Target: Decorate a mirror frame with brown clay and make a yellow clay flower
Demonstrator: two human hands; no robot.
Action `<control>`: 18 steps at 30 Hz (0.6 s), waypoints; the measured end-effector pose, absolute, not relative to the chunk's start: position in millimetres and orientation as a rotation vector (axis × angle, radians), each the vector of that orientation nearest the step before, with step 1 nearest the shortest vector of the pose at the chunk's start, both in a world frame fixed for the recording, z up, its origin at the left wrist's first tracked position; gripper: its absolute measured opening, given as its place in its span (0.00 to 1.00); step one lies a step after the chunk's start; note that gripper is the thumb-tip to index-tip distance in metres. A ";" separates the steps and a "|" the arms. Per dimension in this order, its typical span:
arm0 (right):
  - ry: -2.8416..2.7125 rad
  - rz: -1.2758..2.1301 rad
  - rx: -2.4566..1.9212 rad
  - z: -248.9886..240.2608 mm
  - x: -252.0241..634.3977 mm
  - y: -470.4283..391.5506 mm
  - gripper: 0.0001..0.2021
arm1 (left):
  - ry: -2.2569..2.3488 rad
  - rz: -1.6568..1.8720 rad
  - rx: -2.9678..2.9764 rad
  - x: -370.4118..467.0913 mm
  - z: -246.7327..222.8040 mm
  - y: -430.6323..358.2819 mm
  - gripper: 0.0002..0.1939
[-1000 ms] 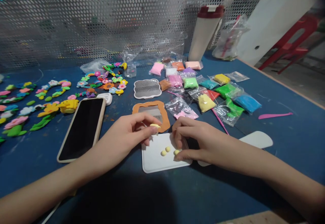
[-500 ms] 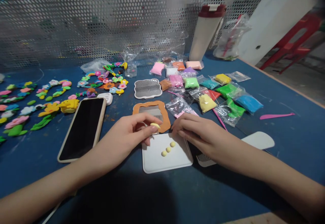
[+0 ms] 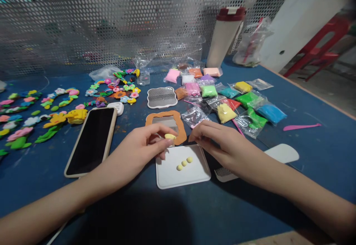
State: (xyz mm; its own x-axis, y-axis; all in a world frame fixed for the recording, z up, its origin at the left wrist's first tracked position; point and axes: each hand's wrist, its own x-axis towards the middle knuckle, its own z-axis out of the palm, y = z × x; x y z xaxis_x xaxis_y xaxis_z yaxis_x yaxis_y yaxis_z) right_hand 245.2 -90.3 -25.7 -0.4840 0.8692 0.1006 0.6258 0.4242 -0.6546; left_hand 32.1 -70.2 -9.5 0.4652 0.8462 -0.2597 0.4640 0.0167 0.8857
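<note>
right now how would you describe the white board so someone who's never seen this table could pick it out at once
On the blue table, start at the big dark-screened phone and look right, past the left hand. The flat white board with rounded corners lies between that hand and the white comb. Unlike the comb, it carries three small yellow balls in a slanting row.

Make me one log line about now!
left hand: holds yellow piece; right hand: near white panel, contents hidden; three yellow balls: on panel

The blue table (image 3: 236, 211) carries a phone (image 3: 91, 141), a comb (image 3: 283, 154), clay packets (image 3: 270, 113) and 1 white panel (image 3: 167, 174).
</note>
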 end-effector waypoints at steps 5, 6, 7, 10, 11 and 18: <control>-2.329 0.825 -1.242 -23.7 246.2 -93.7 0.06 | 1.157 0.444 1.632 31.8 -9.9 -69.8 0.13; -2.336 0.849 -1.217 -23.3 246.2 -94.5 0.06 | 1.159 0.447 1.633 31.8 -9.8 -69.9 0.12; -2.339 0.879 -1.194 -23.0 246.1 -95.2 0.06 | 1.161 0.451 1.634 31.9 -9.9 -70.1 0.12; -2.329 0.957 -1.173 -22.6 245.1 -97.0 0.08 | 1.164 0.446 1.627 32.3 -10.5 -70.4 0.12; -2.324 0.969 -1.182 -22.7 244.7 -97.3 0.08 | 1.164 0.450 1.619 32.5 -10.8 -70.4 0.12; -2.336 0.947 -1.240 -24.7 243.2 -96.3 0.08 | 1.141 0.506 1.604 32.0 -10.1 -71.2 0.13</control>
State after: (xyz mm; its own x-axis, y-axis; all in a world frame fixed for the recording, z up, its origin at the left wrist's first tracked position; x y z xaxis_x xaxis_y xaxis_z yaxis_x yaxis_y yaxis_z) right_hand 243.2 -96.3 -24.7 -0.5663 0.8240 -0.0183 0.6041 0.3999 -0.6893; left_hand 32.0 -71.2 -10.1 0.4552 0.8631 -0.2188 0.4173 0.0102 0.9087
